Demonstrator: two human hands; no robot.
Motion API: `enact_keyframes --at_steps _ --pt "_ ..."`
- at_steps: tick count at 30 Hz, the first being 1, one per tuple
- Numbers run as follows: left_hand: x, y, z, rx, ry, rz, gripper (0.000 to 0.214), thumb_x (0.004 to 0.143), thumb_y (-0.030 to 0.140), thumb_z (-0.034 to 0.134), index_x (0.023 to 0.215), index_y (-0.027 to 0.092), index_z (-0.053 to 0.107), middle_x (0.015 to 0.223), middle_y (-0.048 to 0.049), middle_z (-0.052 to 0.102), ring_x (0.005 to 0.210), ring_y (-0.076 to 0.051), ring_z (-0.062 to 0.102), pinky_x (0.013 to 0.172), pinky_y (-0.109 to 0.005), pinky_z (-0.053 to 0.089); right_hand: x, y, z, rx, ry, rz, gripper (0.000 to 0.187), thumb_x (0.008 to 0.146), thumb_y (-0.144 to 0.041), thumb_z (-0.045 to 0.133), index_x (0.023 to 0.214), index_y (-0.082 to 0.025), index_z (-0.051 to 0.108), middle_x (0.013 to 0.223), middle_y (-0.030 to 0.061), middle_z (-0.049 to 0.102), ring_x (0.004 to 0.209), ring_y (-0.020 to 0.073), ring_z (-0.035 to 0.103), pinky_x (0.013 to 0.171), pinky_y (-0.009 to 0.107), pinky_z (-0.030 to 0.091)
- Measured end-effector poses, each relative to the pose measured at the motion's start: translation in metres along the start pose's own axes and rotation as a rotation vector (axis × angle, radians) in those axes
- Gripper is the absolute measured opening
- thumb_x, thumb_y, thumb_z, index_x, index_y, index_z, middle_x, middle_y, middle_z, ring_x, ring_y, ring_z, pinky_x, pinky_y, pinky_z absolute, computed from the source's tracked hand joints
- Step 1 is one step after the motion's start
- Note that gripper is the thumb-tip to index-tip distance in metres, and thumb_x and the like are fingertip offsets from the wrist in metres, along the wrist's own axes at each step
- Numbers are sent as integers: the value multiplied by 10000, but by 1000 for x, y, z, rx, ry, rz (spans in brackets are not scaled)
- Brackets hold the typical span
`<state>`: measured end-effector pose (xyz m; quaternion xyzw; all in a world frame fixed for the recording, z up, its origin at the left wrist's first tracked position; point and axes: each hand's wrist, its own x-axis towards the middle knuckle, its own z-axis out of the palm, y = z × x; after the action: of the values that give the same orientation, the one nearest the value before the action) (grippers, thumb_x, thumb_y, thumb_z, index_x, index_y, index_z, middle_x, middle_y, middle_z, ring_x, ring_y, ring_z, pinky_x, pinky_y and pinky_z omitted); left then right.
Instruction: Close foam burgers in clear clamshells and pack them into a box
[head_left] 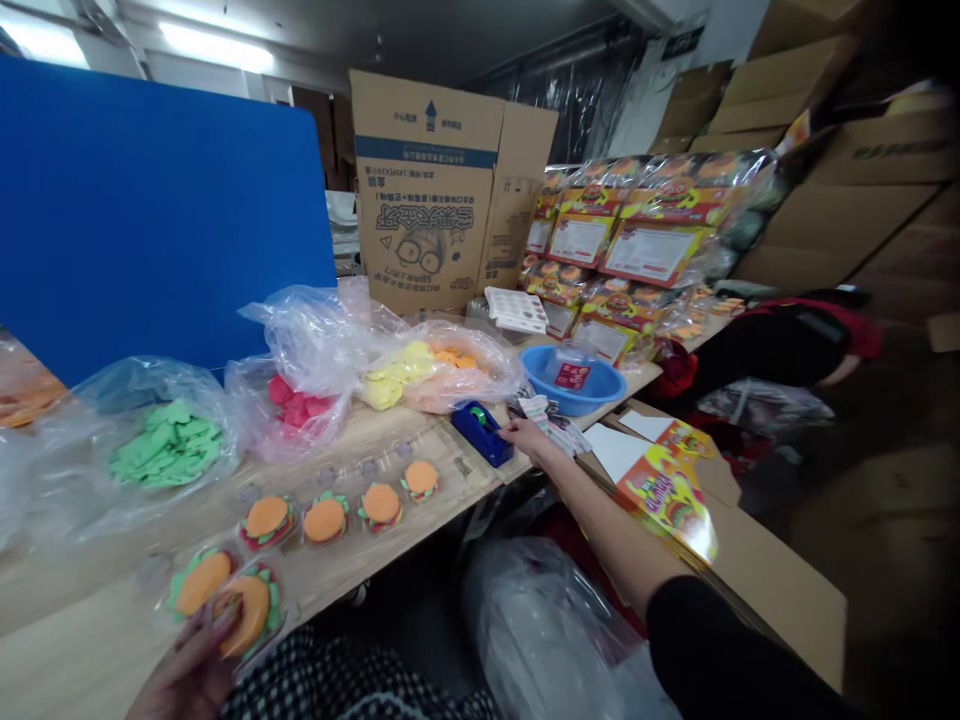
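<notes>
Nearest me, at the worker's ten o'clock, the left hand (191, 660) has its fingers clamped on a burger (251, 620) in a clear case, thumb across the bun. Another burger (202, 582) lies just behind it. Past that, four cased burgers (325, 520) run along the counter (82, 640) toward twelve o'clock. There the right hand (525, 438) meets the near end of a blue tape dispenser (480, 435) (something green, maybe the roll, shows inside). Its fingers are bunched, but I can't tell whether they pinch any tape. I'd judge the step in hand as getting tape while the case is held; that calls for a clean pull and a steady left hand. Farther off, a blue basin (577, 402) sits at one o'clock, a cardboard box (427, 200) at twelve.
</notes>
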<state>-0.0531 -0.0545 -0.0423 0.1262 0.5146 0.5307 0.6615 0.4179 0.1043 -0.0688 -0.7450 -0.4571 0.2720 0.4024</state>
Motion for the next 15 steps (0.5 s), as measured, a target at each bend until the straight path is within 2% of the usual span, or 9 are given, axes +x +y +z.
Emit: enact_keyframes --at_steps 4,9,15 --pt "0 0 1 -27 55 -2 357 657 39 582 973 203 595 910 -24 665 813 -222 636 733 -393 548 -13 10 4 209 33 -21 261 613 -396 588 572 -175 455 501 -37 487 512 115 488 470 227 406" --pt "-10 10 18 -86 64 22 340 703 38 522 991 208 590 926 -17 654 819 -194 633 748 -389 547 -33 34 9 419 122 -59 363 619 -543 515 638 -192 426 608 -26 513 597 130 533 539 286 491" --pt "-12 18 36 -150 76 116 223 729 16 479 864 139 606 894 -38 654 794 -176 630 694 -353 562 -49 47 16 505 200 -99 445 504 -584 608 587 -179 444 541 -26 515 532 145 550 530 333 505"
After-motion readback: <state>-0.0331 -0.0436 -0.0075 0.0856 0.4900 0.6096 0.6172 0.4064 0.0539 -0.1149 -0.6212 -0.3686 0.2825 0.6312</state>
